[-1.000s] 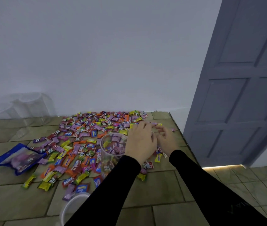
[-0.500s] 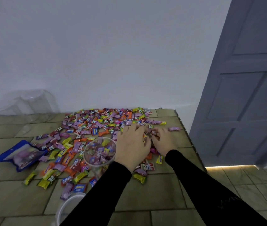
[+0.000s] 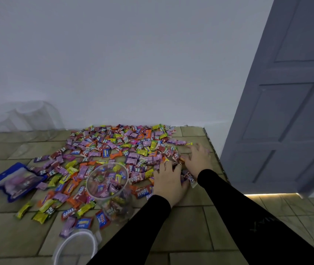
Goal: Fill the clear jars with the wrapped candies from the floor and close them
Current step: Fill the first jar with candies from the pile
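Note:
A wide spread of wrapped candies [image 3: 121, 148] in purple, yellow, orange and red covers the tiled floor by the wall. A clear jar [image 3: 108, 188] stands open among them, partly filled with candies. Its white lid [image 3: 75, 247] lies on the floor nearer to me. My left hand [image 3: 168, 180] lies palm down just right of the jar, fingers curled over a clump of candies. My right hand [image 3: 197, 159] rests with spread fingers at the pile's right edge, against the same clump. Black sleeves cover both arms.
A blue candy bag [image 3: 16, 178] lies open at the left. Empty clear jars [image 3: 28, 115] stand against the white wall at the back left. A grey door [image 3: 286, 111] stands at the right, beyond a floor edge [image 3: 215, 150] close to my right hand.
Both hands have drawn back toward me across the candies, and my left fingers have curled over a clump. The view has tilted and shifted, so the jar now appears further left of my left hand.

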Demonstrator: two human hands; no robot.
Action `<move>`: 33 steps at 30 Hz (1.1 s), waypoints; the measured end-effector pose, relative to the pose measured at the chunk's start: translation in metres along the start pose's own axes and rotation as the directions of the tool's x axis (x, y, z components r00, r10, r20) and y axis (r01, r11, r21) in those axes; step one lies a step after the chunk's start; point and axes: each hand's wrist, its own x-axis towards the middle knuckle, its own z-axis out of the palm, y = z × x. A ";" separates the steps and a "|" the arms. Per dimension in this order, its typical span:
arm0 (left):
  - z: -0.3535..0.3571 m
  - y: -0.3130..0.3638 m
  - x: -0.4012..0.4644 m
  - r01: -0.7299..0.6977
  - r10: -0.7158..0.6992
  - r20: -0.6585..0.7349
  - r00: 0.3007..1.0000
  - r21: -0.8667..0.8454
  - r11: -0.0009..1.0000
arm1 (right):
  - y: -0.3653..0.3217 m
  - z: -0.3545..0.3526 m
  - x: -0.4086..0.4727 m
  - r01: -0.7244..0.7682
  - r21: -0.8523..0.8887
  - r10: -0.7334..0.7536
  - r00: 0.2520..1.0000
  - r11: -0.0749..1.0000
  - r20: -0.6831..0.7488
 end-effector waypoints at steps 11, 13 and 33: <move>0.024 0.016 0.024 0.072 -0.067 -0.067 0.996 0.070 0.995 | 0.018 0.009 0.029 0.343 0.098 -0.349 0.936 0.934 0.046; 0.027 0.011 0.032 0.113 -0.106 -0.078 0.991 0.097 0.989 | 0.015 0.010 0.037 0.358 -0.022 -0.358 0.928 0.933 -0.100; 0.033 -0.022 0.047 0.401 -0.393 -0.209 0.895 -0.005 0.916 | -0.014 0.035 0.020 0.333 -0.087 -0.314 0.933 0.939 0.174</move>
